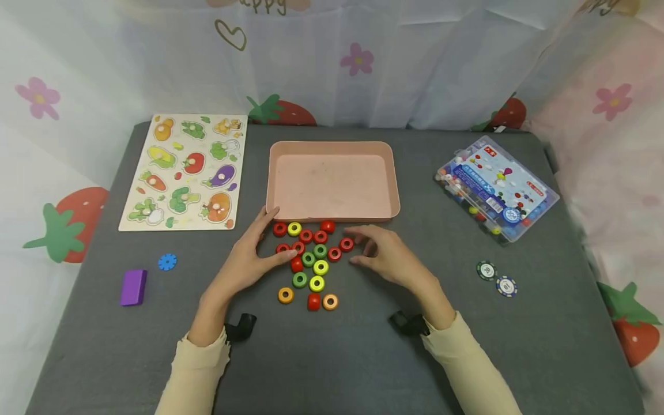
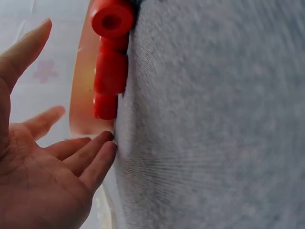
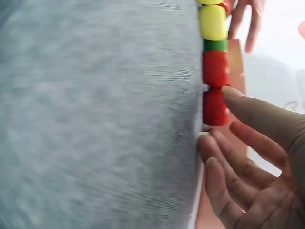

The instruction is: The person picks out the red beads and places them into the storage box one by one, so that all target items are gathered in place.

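Note:
Loose beads in red, green, yellow and orange form a cluster mid-table; several show a round hole, such as the green bead point(image 1: 320, 251). Along the cluster's left side, my left hand point(image 1: 248, 259) has its thumb and fingers spread, the thumb tip beside a red bead point(image 1: 296, 264). On the right, my right hand point(image 1: 385, 255) curves loosely around the outermost red bead point(image 1: 346, 244). In the right wrist view, the thumb tip is right at a red bead point(image 3: 214, 107), with the other fingers spread below it.
A pink tray point(image 1: 332, 181) stands just behind the beads. Back left lies a vegetable puzzle board point(image 1: 176, 222), with a blue disc point(image 1: 168, 261) and purple block point(image 1: 133, 287) before it. To the right are a clear plastic case point(image 1: 498, 187) and two poker chips point(image 1: 506, 286).

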### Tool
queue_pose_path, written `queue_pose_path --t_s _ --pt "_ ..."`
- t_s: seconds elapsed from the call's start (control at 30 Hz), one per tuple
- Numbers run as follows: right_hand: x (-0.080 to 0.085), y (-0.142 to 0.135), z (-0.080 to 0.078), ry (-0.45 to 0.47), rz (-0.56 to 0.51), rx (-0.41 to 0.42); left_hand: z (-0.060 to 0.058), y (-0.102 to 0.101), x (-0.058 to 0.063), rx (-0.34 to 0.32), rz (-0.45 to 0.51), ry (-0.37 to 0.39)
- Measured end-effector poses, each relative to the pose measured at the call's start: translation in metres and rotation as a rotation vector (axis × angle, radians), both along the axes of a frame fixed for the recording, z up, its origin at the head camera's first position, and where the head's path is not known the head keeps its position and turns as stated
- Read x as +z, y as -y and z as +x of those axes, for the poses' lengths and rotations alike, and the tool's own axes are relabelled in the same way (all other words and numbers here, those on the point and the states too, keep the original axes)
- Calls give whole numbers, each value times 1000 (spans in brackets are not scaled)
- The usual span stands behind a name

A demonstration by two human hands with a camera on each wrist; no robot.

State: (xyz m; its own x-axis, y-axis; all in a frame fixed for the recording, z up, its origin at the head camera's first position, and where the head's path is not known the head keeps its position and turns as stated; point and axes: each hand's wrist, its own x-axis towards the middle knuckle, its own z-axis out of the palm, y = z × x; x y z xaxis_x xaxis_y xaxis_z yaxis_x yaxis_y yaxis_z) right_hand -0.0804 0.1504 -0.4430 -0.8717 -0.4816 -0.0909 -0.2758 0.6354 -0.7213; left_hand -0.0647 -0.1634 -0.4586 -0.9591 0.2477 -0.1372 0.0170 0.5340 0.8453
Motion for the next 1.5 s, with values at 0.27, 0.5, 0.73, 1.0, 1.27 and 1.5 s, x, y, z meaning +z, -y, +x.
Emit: queue_pose_path --t_s 0.27,0.5,0.73,1.0,1.27,1.5 --pt "-11 15 -7 -79 77 3 -4 6 -1 59 69 34" --pt "5 24 -19 -109 12 21 -5 7 0 73 63 33" --pt "23 23 -46 -124 -149 -57 -6 5 -1 68 76 41" --pt "8 25 -79 -109 -81 -153 -6 2 -2 63 90 39" --pt "-1 31 -86 -57 -52 -159 -6 2 -4 62 103 33" --pt "7 34 -77 -106 -38 -154 -6 2 -4 64 103 39"
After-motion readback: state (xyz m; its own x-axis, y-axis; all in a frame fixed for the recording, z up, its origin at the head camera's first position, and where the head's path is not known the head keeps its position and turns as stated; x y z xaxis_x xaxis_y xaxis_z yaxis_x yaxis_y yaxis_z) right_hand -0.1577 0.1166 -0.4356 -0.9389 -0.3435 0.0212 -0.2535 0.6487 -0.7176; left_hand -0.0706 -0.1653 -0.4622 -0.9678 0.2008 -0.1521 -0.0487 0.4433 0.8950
